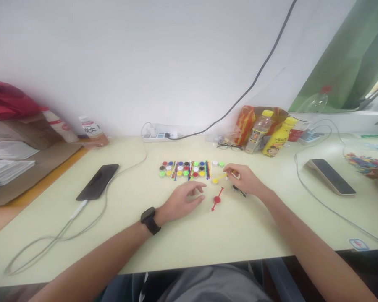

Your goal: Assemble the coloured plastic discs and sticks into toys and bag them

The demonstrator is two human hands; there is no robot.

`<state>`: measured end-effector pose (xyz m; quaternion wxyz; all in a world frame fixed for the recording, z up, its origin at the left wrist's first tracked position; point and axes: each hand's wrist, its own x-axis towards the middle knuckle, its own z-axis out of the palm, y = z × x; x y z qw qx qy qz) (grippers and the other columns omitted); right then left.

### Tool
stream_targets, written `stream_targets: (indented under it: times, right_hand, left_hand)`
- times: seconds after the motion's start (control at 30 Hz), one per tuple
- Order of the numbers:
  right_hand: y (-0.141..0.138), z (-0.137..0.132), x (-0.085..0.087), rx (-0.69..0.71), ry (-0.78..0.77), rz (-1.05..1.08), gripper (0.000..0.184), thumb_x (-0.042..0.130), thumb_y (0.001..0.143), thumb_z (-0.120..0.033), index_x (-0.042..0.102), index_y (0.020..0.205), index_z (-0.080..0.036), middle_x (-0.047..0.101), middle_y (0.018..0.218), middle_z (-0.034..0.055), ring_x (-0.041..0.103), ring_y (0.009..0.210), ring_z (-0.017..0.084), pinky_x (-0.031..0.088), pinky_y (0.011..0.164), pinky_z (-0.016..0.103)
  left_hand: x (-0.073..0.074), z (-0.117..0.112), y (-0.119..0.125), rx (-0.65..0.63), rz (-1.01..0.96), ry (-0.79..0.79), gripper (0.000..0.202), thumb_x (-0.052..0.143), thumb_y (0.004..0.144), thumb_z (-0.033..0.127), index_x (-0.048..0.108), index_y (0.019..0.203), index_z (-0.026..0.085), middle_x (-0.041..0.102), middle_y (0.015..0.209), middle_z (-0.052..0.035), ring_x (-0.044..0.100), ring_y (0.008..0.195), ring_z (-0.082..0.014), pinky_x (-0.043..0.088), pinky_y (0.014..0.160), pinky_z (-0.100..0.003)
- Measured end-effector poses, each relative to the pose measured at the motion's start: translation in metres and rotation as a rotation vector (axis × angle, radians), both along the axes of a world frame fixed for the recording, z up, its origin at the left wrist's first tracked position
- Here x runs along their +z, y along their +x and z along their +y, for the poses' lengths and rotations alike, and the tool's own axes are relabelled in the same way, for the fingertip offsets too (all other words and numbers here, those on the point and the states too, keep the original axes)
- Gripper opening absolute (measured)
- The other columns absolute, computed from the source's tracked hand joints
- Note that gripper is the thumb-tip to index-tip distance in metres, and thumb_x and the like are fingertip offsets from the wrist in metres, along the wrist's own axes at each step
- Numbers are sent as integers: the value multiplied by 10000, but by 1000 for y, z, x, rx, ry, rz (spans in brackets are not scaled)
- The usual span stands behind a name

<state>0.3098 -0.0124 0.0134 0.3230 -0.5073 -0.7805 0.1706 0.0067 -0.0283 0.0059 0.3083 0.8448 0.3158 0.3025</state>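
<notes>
My right hand (241,178) pinches a thin yellow plastic arrow (222,176), which lies across a yellow disc (215,181) at its left end. Whether the two are joined I cannot tell. My left hand (184,199) hovers just left of a red disc with a red arrow through it (217,199); its fingers are loosely apart and hold nothing. A black arrow on a disc (235,188) is partly hidden beneath my right hand. Behind the hands, coloured discs (179,168) lie in rows, with bundles of coloured arrows (208,169) between them.
A phone (97,182) with a white cable lies to the left. Bottles (260,132), glasses (229,146) and a power strip (164,135) stand along the wall. At right are a dark-faced device (332,176) and a bag of coloured pieces (362,163).
</notes>
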Motion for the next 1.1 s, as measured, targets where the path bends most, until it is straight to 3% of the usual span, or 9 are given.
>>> stream_targets:
  times: [0.13, 0.2, 0.37, 0.47, 0.6, 0.67, 0.8, 0.93, 1.1]
  right_hand:
    - [-23, -16, 9, 180, -122, 71, 274, 471, 978, -291, 682, 1146, -246, 699, 922, 49, 619, 787, 206, 496, 726, 325]
    - [-31, -22, 12, 189, -140, 111, 297, 409, 1021, -312, 624, 1214, -242, 651, 899, 42, 584, 775, 197, 483, 722, 316]
    - [-31, -27, 23, 168, -142, 145, 278, 321, 1080, -352, 569, 1039, -234, 624, 967, 38, 562, 843, 197, 469, 806, 325]
    - [-32, -30, 27, 272, -209, 117, 332, 328, 1093, -414, 599, 1032, -231, 637, 965, 44, 571, 856, 204, 473, 810, 323]
    - [-36, -33, 26, 422, -266, -18, 427, 396, 1080, -474, 635, 846, -209, 632, 879, 63, 590, 848, 215, 476, 827, 337]
    - [-35, -33, 25, 436, -281, -65, 376, 496, 1048, -484, 663, 861, -204, 649, 917, 65, 612, 897, 217, 472, 870, 341]
    - [-24, -31, 25, 405, -318, -110, 274, 712, 920, -474, 687, 936, -202, 664, 981, 56, 632, 929, 215, 474, 840, 311]
    - [-7, -23, 21, 265, -287, -169, 219, 710, 896, -404, 659, 844, -197, 663, 911, 48, 610, 835, 204, 454, 752, 302]
    - [15, -14, 15, -16, -118, -238, 200, 668, 901, -407, 659, 887, -208, 670, 951, 75, 611, 914, 246, 448, 810, 343]
  left_hand:
    - [-5, 6, -2, 58, 76, 71, 389, 686, 958, 349, 633, 1338, 283, 679, 1250, -73, 651, 1027, -233, 554, 887, -382]
    - [-3, 6, -1, 22, 111, 93, 307, 671, 973, 366, 678, 1267, 279, 683, 1207, -69, 648, 1055, -241, 541, 924, -393]
    - [-1, 5, 2, -36, 130, 102, 197, 590, 1025, 339, 731, 1143, 269, 690, 1122, -63, 644, 1057, -234, 513, 956, -390]
    - [-3, 6, 2, -15, 124, 93, 189, 586, 1019, 298, 719, 1151, 270, 701, 1111, -50, 640, 1047, -232, 506, 942, -388]
    - [-3, 8, 1, 35, 136, 78, 165, 578, 1007, 268, 720, 1091, 262, 717, 1084, -32, 636, 1030, -234, 492, 929, -388]
    - [-2, 9, 1, 73, 142, 68, 156, 575, 1003, 264, 716, 1070, 253, 724, 1080, -30, 639, 1025, -234, 488, 929, -390]
    - [-2, 10, 0, 104, 146, 61, 155, 563, 1001, 262, 712, 1041, 246, 732, 1079, -32, 648, 1034, -238, 488, 936, -390]
    - [-2, 10, 0, 109, 145, 65, 155, 560, 995, 258, 710, 1036, 251, 737, 1081, -29, 650, 1035, -240, 492, 935, -396]
    - [-1, 8, -1, 110, 144, 46, 125, 583, 964, 230, 705, 987, 244, 738, 1064, -27, 651, 1029, -239, 497, 929, -398]
